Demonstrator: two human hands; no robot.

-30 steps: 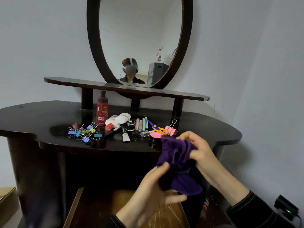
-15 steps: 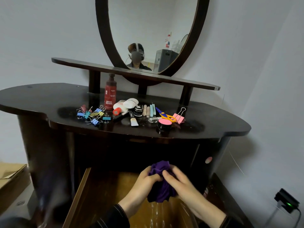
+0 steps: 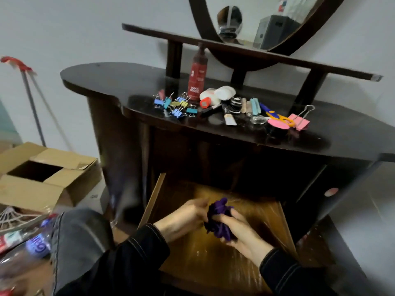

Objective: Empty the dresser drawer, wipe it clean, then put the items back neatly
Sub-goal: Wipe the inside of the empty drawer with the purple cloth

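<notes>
Head view, sole camera. Drawer (image 3: 213, 248): pulled out toward the near edge at the base of a dark wooden dresser (image 3: 128, 159); pale wood floor bare and streaked, no items visible inside.

Purple cloth (image 3: 218, 218): bunched into a wad, held over the drawer floor between both hands. Right hand (image 3: 240, 233): fingers closed around the right and lower part of the wad. Left hand (image 3: 186, 216): fingers curled against the wad's left side, pinching it. Both wrists in dark sleeves with pale stitching.

Dresser top, far from the hands, items laid in a loose row, left to right:
- coloured binder clips (image 3: 175, 104), small heap;
- red bottle (image 3: 196, 75), upright, just behind the clips;
- white containers (image 3: 218, 95), lying down;
- small tubes and sticks (image 3: 241, 106), side by side;
- scissors (image 3: 275, 117) with yellow and blue handles;
- pink-lidded jar (image 3: 277, 126), near edge;
- large pink binder clip (image 3: 300, 120), rightmost.

Oval mirror (image 3: 267, 18): above a narrow raised shelf (image 3: 245, 50).

Floor, left: open cardboard box (image 3: 42, 180); a mop handle (image 3: 32, 99) leans on the wall behind it.
</notes>
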